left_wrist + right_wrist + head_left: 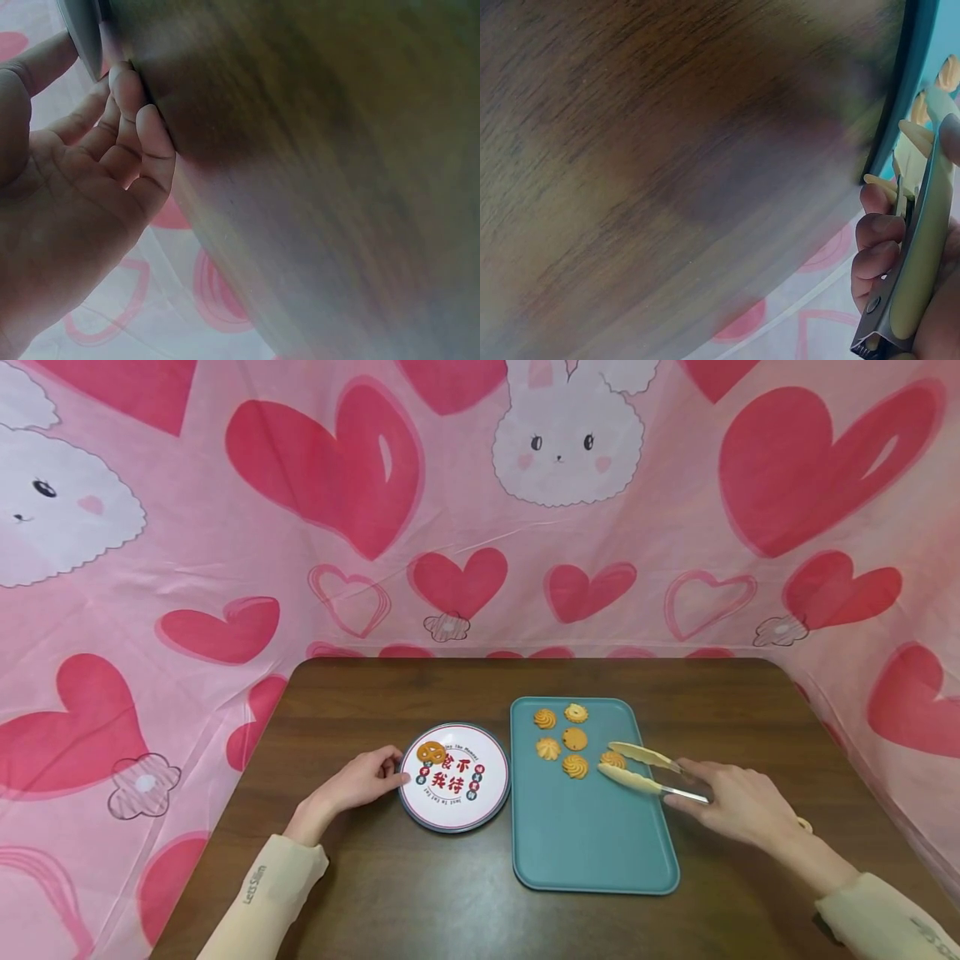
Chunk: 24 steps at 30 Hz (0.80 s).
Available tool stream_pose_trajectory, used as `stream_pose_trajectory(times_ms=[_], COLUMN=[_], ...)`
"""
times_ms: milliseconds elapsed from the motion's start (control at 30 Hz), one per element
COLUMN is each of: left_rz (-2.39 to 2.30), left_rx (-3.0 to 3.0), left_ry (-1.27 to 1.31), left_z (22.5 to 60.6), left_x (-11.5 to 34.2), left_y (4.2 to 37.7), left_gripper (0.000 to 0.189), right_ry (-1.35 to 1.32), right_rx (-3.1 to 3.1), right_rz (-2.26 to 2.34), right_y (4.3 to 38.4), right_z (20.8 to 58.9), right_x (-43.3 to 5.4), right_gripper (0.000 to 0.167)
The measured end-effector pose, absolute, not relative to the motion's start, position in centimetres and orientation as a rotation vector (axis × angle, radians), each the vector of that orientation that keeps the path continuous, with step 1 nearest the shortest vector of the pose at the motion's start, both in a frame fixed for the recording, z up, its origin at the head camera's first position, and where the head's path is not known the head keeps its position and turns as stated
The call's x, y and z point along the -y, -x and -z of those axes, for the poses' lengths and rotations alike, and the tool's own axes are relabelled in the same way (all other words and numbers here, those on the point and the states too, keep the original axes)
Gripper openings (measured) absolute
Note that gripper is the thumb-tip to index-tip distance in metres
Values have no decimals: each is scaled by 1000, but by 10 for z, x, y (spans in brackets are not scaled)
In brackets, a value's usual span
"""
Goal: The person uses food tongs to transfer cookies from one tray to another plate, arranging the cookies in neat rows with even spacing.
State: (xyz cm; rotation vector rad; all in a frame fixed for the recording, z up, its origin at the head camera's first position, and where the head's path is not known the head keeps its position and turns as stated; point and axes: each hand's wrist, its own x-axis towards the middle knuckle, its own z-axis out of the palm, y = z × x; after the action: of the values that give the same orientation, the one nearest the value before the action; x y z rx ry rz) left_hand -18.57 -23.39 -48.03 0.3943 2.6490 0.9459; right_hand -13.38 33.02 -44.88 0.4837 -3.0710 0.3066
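My left hand (pixel 365 778) pinches the left rim of a round white plate (pixel 480 802) with red characters and a dark edge. In the left wrist view the thumb and index finger meet the plate's edge (pixel 84 34), the other fingers bent beside it. One pretzel-shaped cookie (pixel 431 752) lies on the plate's upper left. My right hand (pixel 738 797) grips metal tongs (pixel 686 793) with cream tips, also seen as tongs (pixel 922 255) in the right wrist view. The spread tips stand on either side of a swirled cookie (pixel 612 760) on a teal tray (pixel 592 852); contact is unclear.
Several other cookies lie on the tray's upper half, among them a round flat cookie (pixel 575 739) and a swirled cookie (pixel 575 767). Plate and tray stand side by side, almost touching, on a brown wooden table (pixel 420 693). A pink heart-patterned cloth (pixel 465 527) hangs behind it.
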Motion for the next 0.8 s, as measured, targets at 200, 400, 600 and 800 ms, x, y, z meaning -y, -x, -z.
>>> stream_pose_trajectory(times_ms=[200,400,600,800], left_rz=[-949,-941,-942,-939], left_rx=[-2648,-2647,-2648,-2648], left_ry=[-395,-374,-385,-382], left_z=[478,478,478,479], left_x=[233,233,233,233], left_y=[185,185,185,185], left_gripper=[35,33,33,33], right_ry=[-485,-486,-491,-488], right_rx=[3061,3055,3057,3057], right_rz=[-302,-306,-313,-313], right_y=[133,134,134,134], right_z=[449,450,450,450], right_x=[-330,-331,-331,-331], right_gripper=[77,77,77,77])
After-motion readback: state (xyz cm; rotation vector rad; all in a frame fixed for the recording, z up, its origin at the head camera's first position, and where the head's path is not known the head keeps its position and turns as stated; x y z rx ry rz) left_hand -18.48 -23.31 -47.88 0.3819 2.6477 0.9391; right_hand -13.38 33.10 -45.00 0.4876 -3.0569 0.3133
